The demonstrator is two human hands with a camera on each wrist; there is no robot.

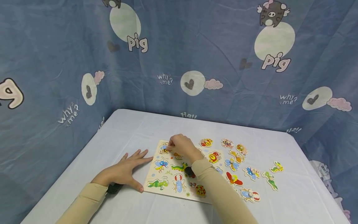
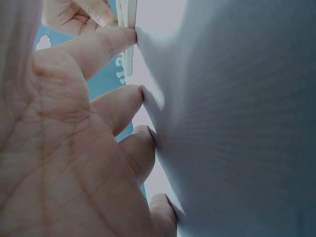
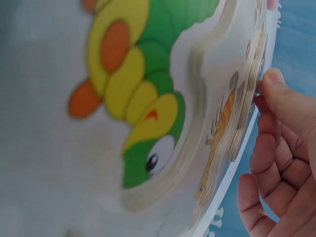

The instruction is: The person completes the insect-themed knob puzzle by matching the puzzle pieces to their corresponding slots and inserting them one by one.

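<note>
A wooden insect puzzle board [image 1: 167, 196] lies on the table. My right hand [image 1: 183, 147] is over its far left corner, thumb and fingertips pinching the small knob of a puzzle piece [image 3: 249, 94]. Edge-on in the right wrist view, that piece is at the board's surface; whether it is fully seated I cannot tell. In the head view the fingers partly cover a striped bee picture [image 1: 165, 150] there. Flat and spread, my left hand [image 1: 126, 169] rests on the table at the board's left edge, with thumb and index finger touching that edge.
Several loose knobbed pieces lie right of the board, among them a blue beetle [image 1: 250, 195], a green grasshopper [image 1: 270, 181], a caterpillar [image 1: 277, 167] and a red-winged insect [image 1: 233, 179]. A white cloth covers the table [image 1: 134, 124]. Blue printed curtain [image 1: 167, 56] hangs behind.
</note>
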